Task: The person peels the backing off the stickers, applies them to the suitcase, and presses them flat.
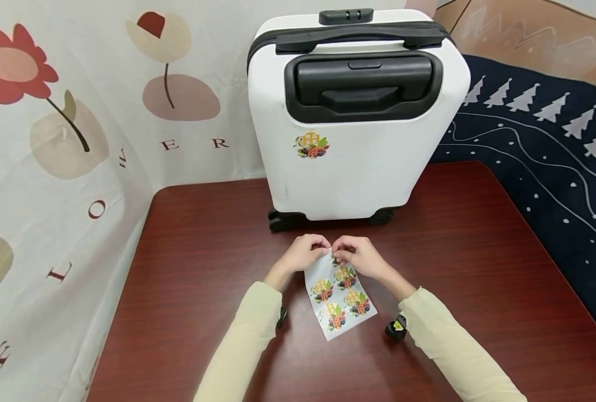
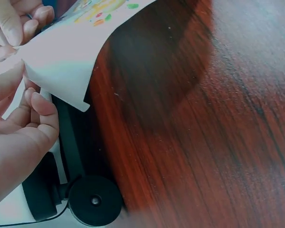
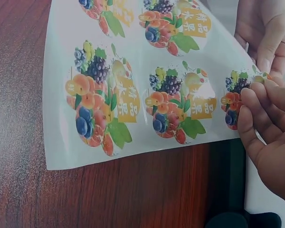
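Both hands meet at the far end of a white sticker sheet (image 1: pixel 332 329) printed with several round fruit stickers (image 3: pixel 171 99). My left hand (image 1: pixel 303 254) pinches the sheet's far edge between thumb and fingers. Close beside it, my right hand (image 1: pixel 360 257) pinches the far right corner, where its fingers partly cover one fruit sticker (image 3: pixel 232 95). In the left wrist view the sheet's plain end (image 2: pixel 61 66) bends up near the fingertips. A matching fruit sticker (image 1: pixel 311 145) is on the front of the white suitcase (image 1: pixel 348 173), just beyond the hands.
The suitcase stands upright at the back of the dark red wooden table (image 1: pixel 197 290), its black wheels (image 1: pixel 285 220) near the hands. A floral cloth (image 1: pixel 96 139) hangs at left and back, and a navy cloth with trees (image 1: pixel 539 145) at right.
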A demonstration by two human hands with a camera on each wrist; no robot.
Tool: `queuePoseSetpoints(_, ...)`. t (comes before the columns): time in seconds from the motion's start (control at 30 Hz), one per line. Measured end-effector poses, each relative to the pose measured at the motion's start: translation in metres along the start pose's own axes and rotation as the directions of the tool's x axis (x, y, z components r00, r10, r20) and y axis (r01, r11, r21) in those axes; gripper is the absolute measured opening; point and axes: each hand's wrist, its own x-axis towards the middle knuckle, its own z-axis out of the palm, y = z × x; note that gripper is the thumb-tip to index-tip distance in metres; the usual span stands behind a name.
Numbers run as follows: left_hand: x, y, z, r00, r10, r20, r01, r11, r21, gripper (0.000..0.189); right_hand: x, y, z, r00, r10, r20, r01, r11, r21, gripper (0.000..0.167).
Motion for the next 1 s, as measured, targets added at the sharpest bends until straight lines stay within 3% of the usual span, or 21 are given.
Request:
queuePoseSetpoints(0.3, 0.0, -0.016, -0.003, 0.996, -0.037, -0.079, 0.042, 0.997, 0.063, 0.008, -0.005, 0.004, -0.007, 1.0, 0.003, 0.014, -0.003, 1.0, -0.005, 0.004)
queuePoseSetpoints(0.7, -0.005, -0.034, -0.014, 0.99, -0.11, -0.092, 0.117, 0.99, 0.081, 0.008, -0.011, 0.005, -0.028, 0.999, 0.041, 0.001, -0.041, 0.999, 0.019, 0.005)
queuePoseSetpoints(0.87, -0.003, -0.032, -0.009, 0.992, -0.092, -0.085, 0.098, 0.993, 0.062, 0.011, -0.009, 0.019, -0.034, 0.999, 0.042, -0.002, -0.042, 0.999, 0.01, 0.004)
queuePoseSetpoints(1.0, -0.002, -0.024, -0.004, 0.994, -0.034, -0.103, 0.035, 0.999, 0.007, 0.016, -0.005, 0.028, -0.036, 0.999, 0.053, 0.01, -0.053, 0.998, -0.021, 0.004)
